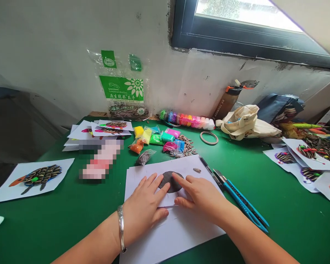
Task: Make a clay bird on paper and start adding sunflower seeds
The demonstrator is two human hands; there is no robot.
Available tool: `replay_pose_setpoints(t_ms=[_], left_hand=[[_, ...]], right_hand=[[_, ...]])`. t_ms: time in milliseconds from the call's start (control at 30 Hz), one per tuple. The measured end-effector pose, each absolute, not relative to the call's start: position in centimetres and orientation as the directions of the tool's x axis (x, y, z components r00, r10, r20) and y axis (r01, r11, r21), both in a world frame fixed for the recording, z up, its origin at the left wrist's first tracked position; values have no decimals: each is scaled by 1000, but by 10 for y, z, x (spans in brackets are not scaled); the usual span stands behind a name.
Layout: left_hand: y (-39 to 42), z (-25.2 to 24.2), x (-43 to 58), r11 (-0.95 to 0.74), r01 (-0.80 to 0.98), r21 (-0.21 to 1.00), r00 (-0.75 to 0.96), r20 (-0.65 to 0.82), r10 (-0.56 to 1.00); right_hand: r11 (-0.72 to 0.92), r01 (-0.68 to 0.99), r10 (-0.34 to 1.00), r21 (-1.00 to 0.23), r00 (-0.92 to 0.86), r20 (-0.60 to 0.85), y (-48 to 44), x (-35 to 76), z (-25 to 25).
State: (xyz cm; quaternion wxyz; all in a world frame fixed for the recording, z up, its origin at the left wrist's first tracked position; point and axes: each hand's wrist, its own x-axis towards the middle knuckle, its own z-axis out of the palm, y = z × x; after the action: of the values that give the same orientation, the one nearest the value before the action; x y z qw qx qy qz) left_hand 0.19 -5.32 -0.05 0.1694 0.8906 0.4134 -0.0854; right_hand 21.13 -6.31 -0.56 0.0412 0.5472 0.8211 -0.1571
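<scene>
A flat, dark grey oval of modelling clay [169, 185] lies on a small white sheet [143, 176], over a larger white sheet [189, 227]. Fingers spread, my left hand [147, 201] rests flat on the paper, its fingertips at the clay's left and lower edge. My right hand [202, 194] presses the clay's upper right with a stretched index finger. Its thumb stands apart and it grips nothing; the other fingers are partly curled. Near the paper's top right lies one sunflower seed [197, 169]. A black pen [209, 168] and blue tweezers [243, 205] lie right of my right hand.
Bagged coloured clay [156, 138] and loose seeds [185, 145] lie behind the paper, with a tape roll [209, 138] to their right. Seed-decorated pictures [41, 178] lie at both sides. A seed bag [123, 91], bottle [228, 99] and cloth bag [244, 123] stand by the wall.
</scene>
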Motion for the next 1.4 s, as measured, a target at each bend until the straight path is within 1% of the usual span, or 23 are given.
replay_pose_setpoints(t_ms=[133,267,367,600,700,833,933,1033,1233,1400], left_hand=[[-53,0,3,-581,775,250,632,-296,716],[-54,3,3,-575,779,249,627,-308,716],[-55,1,2,-585,776,236,631,-291,719],[-56,-6,1,-609,769,198,640,-254,725],[-57,-6,0,-613,760,217,650,-222,727],[-57,-7,-1,-583,760,287,644,-210,735],[-56,-9,-3,-583,745,324,653,-176,736],[-56,-10,-4,-575,749,329,648,-183,739],[-56,-13,-5,-590,730,344,664,-153,732],[-56,-9,-3,-584,750,311,652,-200,732]], right_hand=[[356,915,886,-189,-395,-244,-62,208,-5],[350,915,889,-204,-392,-235,-62,208,-5],[343,914,894,-217,-389,-223,-62,209,-7],[344,918,900,-196,-382,-208,-60,209,-10],[360,914,897,-187,-394,-200,-61,209,-11],[358,916,892,-183,-393,-225,-61,207,-9],[383,903,887,-196,-419,-195,-61,210,-11],[424,885,876,-192,-454,-164,-62,213,-14],[419,886,876,-197,-452,-170,-61,213,-15],[432,885,874,-171,-458,-164,-61,212,-18]])
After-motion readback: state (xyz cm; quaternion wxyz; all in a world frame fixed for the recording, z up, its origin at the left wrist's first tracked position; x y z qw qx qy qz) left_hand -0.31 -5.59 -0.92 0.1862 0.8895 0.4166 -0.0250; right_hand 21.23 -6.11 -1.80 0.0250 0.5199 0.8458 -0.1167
